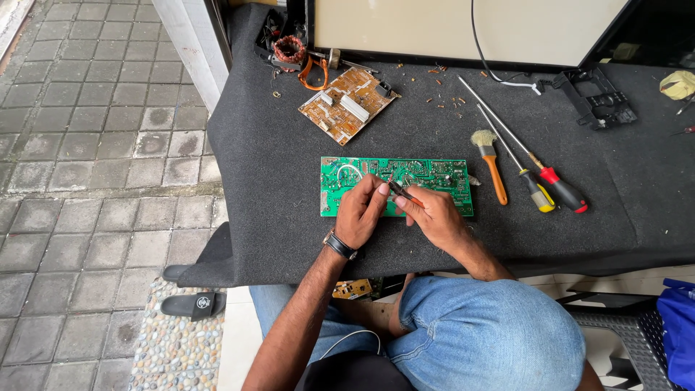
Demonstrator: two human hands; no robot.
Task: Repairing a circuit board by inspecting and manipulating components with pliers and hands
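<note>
on dark felt mat, flat green circuit board, left hand fingers pinched, right hand gripping slim orange-handled tool

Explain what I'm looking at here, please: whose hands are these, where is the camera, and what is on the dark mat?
This is a single view from a camera worn on a person's head, looking down at their own two bare hands; no machine is involved. The person sits at a table covered by a dark grey mat, knees in jeans below. The left hand, with a watch on its wrist, rests its fingertips on a green circuit board. The right hand holds a thin orange-tipped tool against that board. Further back lies a brown circuit board. To the right lie a small brush with an orange handle and two long screwdrivers. A black plastic frame sits at the far right.
</note>
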